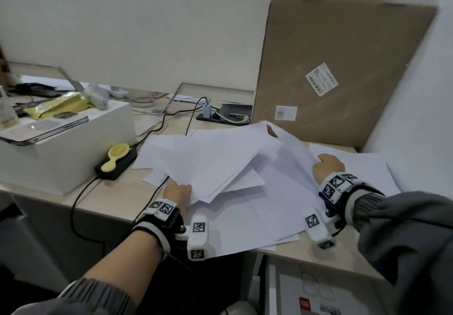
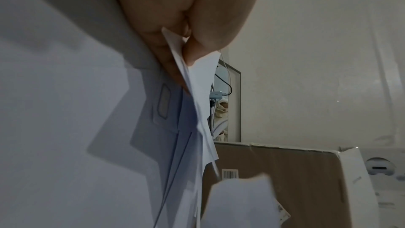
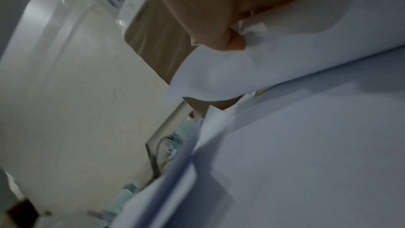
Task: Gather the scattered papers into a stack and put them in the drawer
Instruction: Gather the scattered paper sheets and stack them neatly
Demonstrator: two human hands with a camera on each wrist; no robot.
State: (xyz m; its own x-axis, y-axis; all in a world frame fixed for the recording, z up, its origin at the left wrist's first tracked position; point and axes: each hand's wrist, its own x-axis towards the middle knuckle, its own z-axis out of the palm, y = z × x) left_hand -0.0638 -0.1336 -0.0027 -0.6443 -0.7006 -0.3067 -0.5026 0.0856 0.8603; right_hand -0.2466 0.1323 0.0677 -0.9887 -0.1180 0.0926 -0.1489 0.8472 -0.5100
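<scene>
Several white paper sheets (image 1: 220,162) lie overlapped and askew across the middle of the desk (image 1: 115,199). My left hand (image 1: 177,192) grips the near left edge of a lifted bunch of sheets (image 2: 192,82), thumb on top and fingers beneath. My right hand (image 1: 327,165) pinches the right edge of a raised, curling sheet (image 3: 241,68). More sheets (image 1: 245,226) lie flat under both, some overhanging the desk's front edge. No drawer shows in any view.
A big cardboard box (image 1: 338,74) stands at the back right, close behind the papers. At the left stands a white box (image 1: 61,153) with a phone on it. A yellow brush (image 1: 117,156) lies on a black power brick, with cables around. A power strip (image 1: 220,117) sits behind.
</scene>
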